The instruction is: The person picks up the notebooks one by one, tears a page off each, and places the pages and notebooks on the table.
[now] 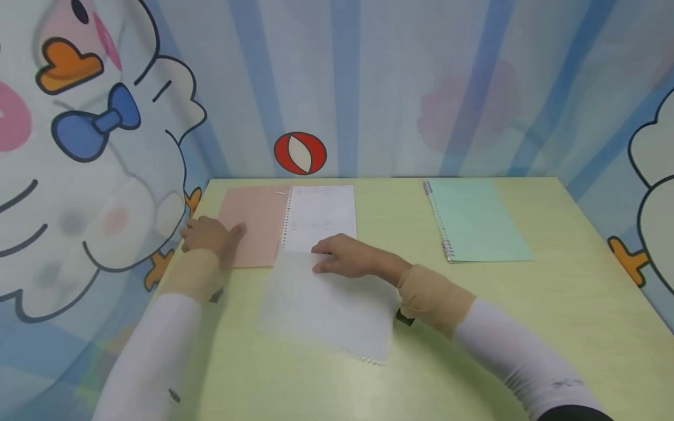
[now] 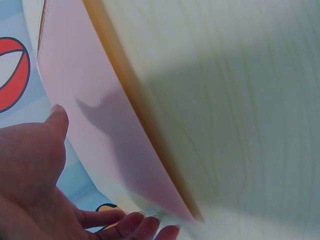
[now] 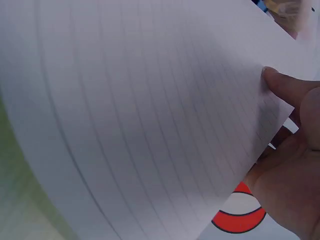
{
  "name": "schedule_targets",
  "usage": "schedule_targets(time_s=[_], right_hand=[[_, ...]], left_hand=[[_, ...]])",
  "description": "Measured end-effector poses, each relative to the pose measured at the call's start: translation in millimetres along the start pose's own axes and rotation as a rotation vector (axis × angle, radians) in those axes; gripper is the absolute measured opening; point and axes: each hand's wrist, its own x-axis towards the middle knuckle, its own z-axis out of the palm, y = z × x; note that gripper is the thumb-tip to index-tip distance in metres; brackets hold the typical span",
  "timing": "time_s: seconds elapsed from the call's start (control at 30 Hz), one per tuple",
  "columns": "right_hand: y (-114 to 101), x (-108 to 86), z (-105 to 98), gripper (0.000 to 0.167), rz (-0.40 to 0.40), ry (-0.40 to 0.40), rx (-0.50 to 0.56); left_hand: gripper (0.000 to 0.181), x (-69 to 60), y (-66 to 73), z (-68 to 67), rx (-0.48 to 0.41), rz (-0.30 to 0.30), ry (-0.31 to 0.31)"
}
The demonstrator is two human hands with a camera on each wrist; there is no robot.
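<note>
A loose white lined sheet (image 1: 337, 316) with a ragged, perforated edge toward the front is pinched between the thumb and fingers of my right hand (image 1: 350, 255). In the right wrist view the thumb lies on the face of the sheet (image 3: 150, 120), while the fingers go partly hidden behind it. Just beyond lies an open notebook, its white page (image 1: 323, 213) on the right and its pink cover (image 1: 255, 225) on the left. My left hand (image 1: 207, 235) is at the cover's left edge. Its thumb stands apart from loosely bent fingers that hold nothing in the left wrist view.
A closed mint-green spiral notebook (image 1: 479, 219) lies at the back right of the pale wood-look table (image 1: 526, 327). Cartoon-printed walls (image 1: 389, 88) rise behind the table and along its sides.
</note>
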Motion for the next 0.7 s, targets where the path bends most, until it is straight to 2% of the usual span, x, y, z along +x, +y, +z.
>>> schedule_targets(time_s=[0.1, 0.2, 0.3, 0.43, 0.53, 0.7], right_hand=[[-3.6, 5.1, 16.8, 0.039, -0.001, -0.042, -0.039], [-6.9, 10.3, 30.0, 0.034, -0.026, -0.071, -0.095], [-10.3, 14.4, 41.1, 0.03, -0.071, -0.07, -0.192], [-14.1, 17.6, 52.7, 0.029, -0.107, -0.043, -0.307], [-15.3, 18.4, 57.8, 0.031, -0.093, -0.022, -0.342], [-15.7, 18.1, 60.5, 0.046, -0.023, 0.005, -0.317]], left_hand=[[0.108, -4.3, 2.7, 1.1, -0.004, -0.009, -0.017], [0.108, -8.3, 6.7, 0.6, -0.02, -0.036, -0.046], [0.106, -9.1, 7.8, -0.7, -0.022, -0.044, -0.085], [0.102, -6.2, 5.8, -1.0, 0.037, -0.028, -0.128], [0.102, -4.2, 4.6, -0.7, 0.049, -0.028, -0.145], [0.102, -4.3, 3.0, -0.9, 0.009, -0.042, -0.148]])
